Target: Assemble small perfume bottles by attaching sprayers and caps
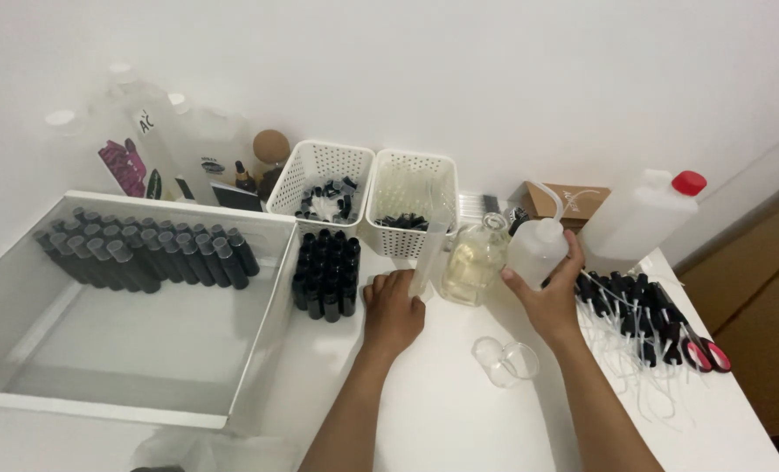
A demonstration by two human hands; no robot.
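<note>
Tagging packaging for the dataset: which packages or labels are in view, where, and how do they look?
Brown cardboard box: back right by the wall, flat, pale marking.
Translucent plastic jugs with labels: back left; one purple label, one white.
Large translucent red-capped jug: far right, no label visible.

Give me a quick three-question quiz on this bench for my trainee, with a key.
1. True or false: the right hand holds the squeeze bottle with the bent spout.
2. What does the left hand steady: A the tall clear cylinder, B the scissors, C the red-capped jug?
3. Where do the capped dark bottles stand, in the big clear tray or in the white baskets?

Key: 1 true. 2 A. 3 In the tray, along its far wall; the uncapped black bottles stand outside it.
</note>
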